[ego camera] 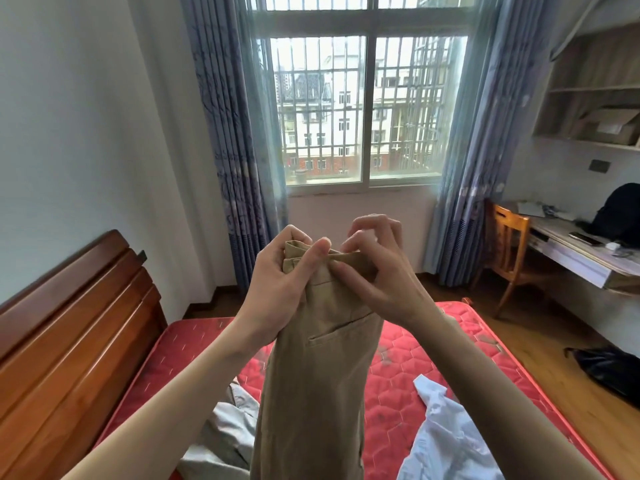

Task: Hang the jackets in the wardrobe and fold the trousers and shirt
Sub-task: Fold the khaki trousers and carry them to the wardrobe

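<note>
Here, L hand (pixel 277 278) & R hand (pixel 377 271) grip clamped on trousers (pixel 318 375) waistband edge, held above red mattress (pixel 408 382).

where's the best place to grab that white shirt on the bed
Take the white shirt at its raised upper edge, coming from above on the right. It lies crumpled on the red mattress with that edge standing up, clear of the tan trousers both hands hold.

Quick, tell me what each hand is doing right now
Left hand: closed, gripping the waistband of the khaki trousers.
Right hand: closed, pinching the same waistband between thumb and fingers.
</note>
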